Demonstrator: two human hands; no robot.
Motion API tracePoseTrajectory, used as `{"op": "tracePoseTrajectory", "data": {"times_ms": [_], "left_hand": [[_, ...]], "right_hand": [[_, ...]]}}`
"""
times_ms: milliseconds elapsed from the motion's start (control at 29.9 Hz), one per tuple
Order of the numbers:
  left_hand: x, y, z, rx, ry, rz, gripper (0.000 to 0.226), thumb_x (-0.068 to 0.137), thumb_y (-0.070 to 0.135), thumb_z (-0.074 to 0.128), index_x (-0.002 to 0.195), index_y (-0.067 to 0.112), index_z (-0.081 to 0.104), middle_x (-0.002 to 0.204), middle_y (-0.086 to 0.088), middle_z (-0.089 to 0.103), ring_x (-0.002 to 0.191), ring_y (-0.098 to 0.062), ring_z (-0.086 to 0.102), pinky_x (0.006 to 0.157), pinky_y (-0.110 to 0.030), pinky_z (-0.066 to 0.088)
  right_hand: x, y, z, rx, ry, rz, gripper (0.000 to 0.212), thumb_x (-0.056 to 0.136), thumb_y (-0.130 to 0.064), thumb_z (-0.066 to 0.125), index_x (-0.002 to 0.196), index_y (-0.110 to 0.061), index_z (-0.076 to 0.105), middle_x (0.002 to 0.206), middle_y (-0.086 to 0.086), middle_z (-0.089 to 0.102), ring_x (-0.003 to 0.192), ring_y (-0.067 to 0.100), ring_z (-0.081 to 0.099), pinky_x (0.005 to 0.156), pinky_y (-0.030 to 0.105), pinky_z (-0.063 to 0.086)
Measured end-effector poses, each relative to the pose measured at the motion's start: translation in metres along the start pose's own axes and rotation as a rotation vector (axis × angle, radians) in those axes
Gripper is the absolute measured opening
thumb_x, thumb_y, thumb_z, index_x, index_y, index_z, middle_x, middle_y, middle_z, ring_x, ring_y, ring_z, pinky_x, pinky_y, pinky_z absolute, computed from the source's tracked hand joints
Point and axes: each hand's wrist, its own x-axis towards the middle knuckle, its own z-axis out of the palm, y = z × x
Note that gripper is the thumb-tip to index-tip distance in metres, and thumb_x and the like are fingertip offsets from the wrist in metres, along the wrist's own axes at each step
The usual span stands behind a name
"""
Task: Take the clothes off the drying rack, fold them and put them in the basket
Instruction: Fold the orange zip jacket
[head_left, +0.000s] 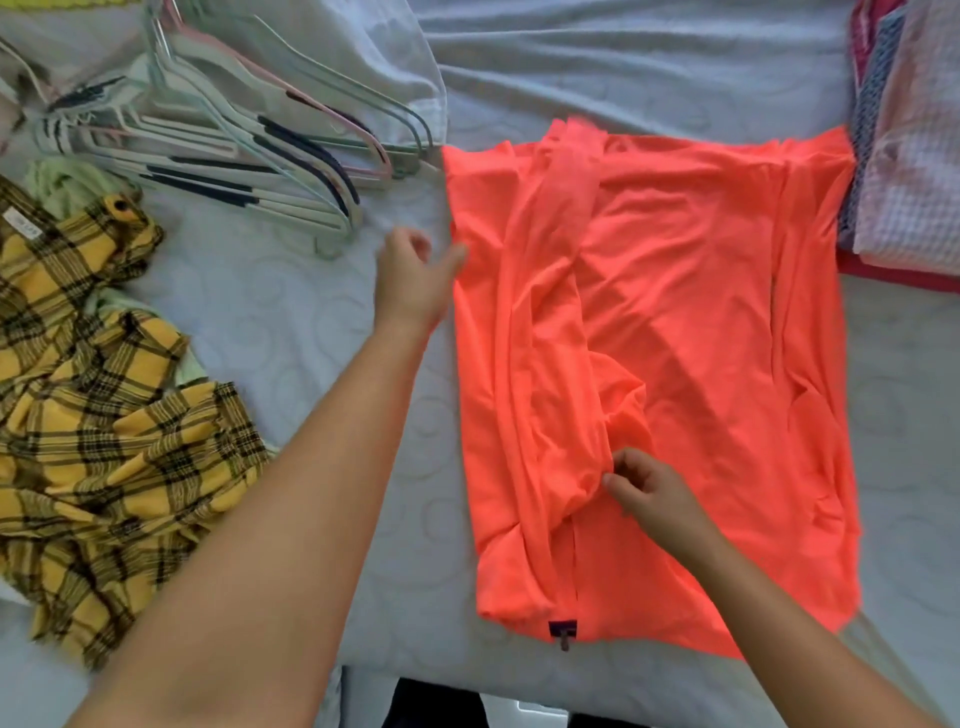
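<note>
orange shirt (701, 312) laid flat at centre right | fold pinched by right hand (649, 488) | left edge touched by relaxed left hand (415, 280)

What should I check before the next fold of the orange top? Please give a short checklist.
1. Orange top lies on bed: ok.
2. Its left side is folded in: ok.
3. Cloth smooth: not ok, creased in the middle.
4. Fold pinched by right hand: ok.
5. Edge gripped by left hand: not ok, it only touches the edge.
6. Room for basket nearby: cannot tell, basket not in view.
</note>
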Motion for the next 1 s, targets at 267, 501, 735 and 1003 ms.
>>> {"op": "tracePoseTrajectory", "data": {"times_ms": [267,501,735,1003], "left_hand": [[-0.227,-0.097,0.041,0.082,-0.394,-0.317,0.036,0.072,0.04,0.074,0.068,0.028,0.04,0.07,0.008,0.051,0.066,-0.012,0.053,0.068,-0.035,0.045],[-0.268,-0.117,0.067,0.533,-0.28,-0.02,0.047,0.037,0.046,0.084,0.064,0.021,0.055,0.068,0.004,0.052,0.062,-0.018,0.059,0.054,-0.025,0.049],[-0.265,-0.129,0.022,-0.685,-0.342,-0.582,0.036,0.052,0.03,0.073,0.077,0.008,0.06,0.069,-0.002,0.065,0.063,-0.003,0.057,0.065,-0.019,0.045],[-0.274,-0.159,0.011,-0.443,-0.359,-0.654,0.014,0.08,-0.002,0.066,0.075,0.01,0.062,0.048,0.011,0.059,0.051,0.0,0.05,0.055,-0.009,0.039]], "right_hand": [[0.002,0.005,0.003,0.089,0.018,0.056,0.013,0.086,-0.005,0.062,0.079,-0.016,0.061,0.07,-0.006,0.058,0.059,-0.006,0.049,0.058,0.011,0.038],[-0.005,-0.01,0.008,0.211,0.04,0.075,0.014,0.09,-0.003,0.054,0.08,-0.011,0.059,0.051,-0.015,0.053,0.045,-0.005,0.043,0.047,0.008,0.034],[-0.006,-0.015,0.008,0.193,-0.006,0.104,0.015,0.096,-0.009,0.044,0.083,-0.009,0.05,0.058,0.002,0.043,0.043,0.003,0.043,0.044,0.013,0.033],[0.001,0.001,0.005,-0.288,0.127,0.022,0.011,0.09,-0.006,0.054,0.084,-0.016,0.053,0.069,-0.01,0.051,0.066,0.005,0.047,0.06,0.009,0.035]]}}
